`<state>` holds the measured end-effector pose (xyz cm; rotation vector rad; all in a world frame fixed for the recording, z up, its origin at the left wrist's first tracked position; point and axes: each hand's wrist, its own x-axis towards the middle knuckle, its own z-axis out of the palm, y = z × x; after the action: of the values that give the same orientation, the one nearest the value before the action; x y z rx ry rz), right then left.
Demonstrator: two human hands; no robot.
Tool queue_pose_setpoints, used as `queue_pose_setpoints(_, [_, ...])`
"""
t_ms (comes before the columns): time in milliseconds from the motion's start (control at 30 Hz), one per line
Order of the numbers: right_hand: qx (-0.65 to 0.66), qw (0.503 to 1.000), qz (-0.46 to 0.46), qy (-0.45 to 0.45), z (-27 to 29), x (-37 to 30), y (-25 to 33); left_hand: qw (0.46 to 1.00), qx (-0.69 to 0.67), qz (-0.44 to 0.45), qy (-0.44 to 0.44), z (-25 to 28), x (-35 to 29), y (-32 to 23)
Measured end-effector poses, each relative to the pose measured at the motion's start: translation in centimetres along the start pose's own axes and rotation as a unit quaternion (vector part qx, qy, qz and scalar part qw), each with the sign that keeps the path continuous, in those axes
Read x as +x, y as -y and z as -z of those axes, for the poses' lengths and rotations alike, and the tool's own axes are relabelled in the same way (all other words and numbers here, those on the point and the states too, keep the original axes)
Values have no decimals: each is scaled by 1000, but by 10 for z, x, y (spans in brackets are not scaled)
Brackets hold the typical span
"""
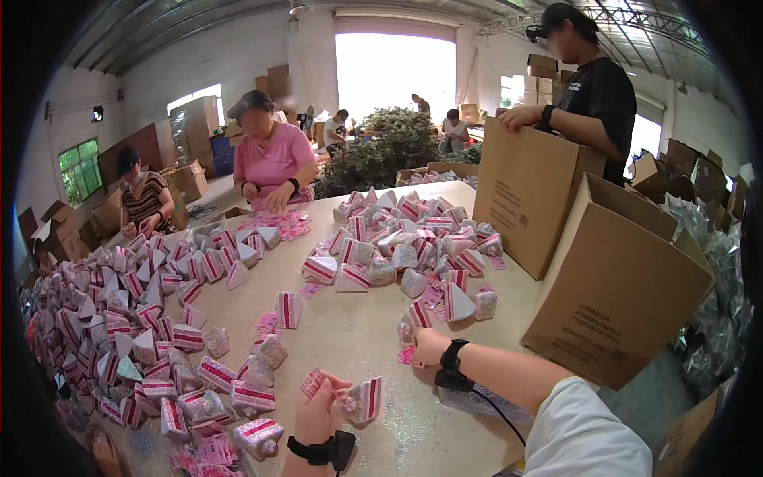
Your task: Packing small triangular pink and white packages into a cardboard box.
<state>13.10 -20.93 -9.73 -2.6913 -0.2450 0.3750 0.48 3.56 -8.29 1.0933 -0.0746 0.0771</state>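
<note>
Near the front of the table, my left hand (320,405) is closed on a bagged cake-slice-shaped item (363,400), white with pink stripes. A pink card (311,384) shows at that hand's fingers. Further right, my right hand (431,348) reaches forward, its fingers closed at another bagged cake-slice-shaped item (414,318); a pink card (406,354) sticks out beneath them. The fingertips of the right hand are partly hidden. Both wrists wear black bands with a small device. Just beyond the right hand lie several more bagged slices (458,303) with pink cards.
A large heap of bagged slices (143,318) covers the table's left side; another pile (405,238) lies mid-table. Two tall cardboard boxes (612,294) stand at the right, one held by a co-worker (604,87). A co-worker in pink (274,159) works across the table (350,318).
</note>
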Motion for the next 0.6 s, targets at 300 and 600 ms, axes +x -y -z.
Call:
queue_pose_setpoints(300, [134, 888, 439, 0, 25, -99, 117, 892, 419, -148, 83, 13, -8, 18])
queue_pose_setpoints(600, [183, 921, 335, -82, 63, -4, 63, 977, 198, 69, 37, -15, -22, -15])
